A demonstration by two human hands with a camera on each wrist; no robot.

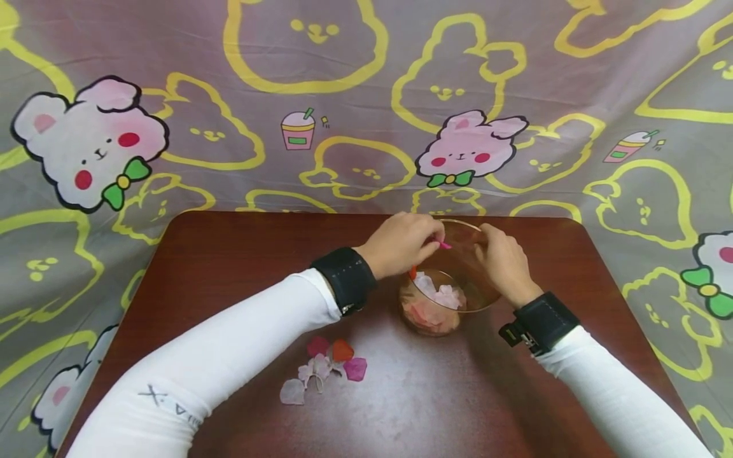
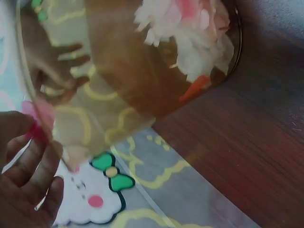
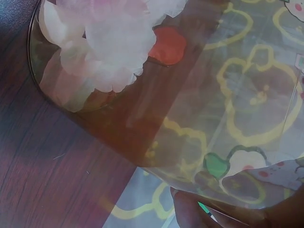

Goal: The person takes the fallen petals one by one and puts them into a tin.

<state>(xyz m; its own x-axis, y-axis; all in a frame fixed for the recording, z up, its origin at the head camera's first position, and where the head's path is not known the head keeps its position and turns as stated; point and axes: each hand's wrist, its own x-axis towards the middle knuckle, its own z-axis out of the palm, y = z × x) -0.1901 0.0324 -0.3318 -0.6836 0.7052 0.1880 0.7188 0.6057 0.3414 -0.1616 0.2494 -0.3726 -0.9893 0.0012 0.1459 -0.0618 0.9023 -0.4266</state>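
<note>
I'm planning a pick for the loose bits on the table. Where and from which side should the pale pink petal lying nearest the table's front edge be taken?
Take the pale pink petal from above, pinching its outer front-left edge. It lies flat on the dark wooden table at the tip of the petal cluster, so that side is free, while its other side probably touches the neighbouring petals.

Tilted glass bowl [image 2: 142, 95], petals [image 2: 190, 33] inside, left hand [image 2: 23, 175] pinching rim
</note>
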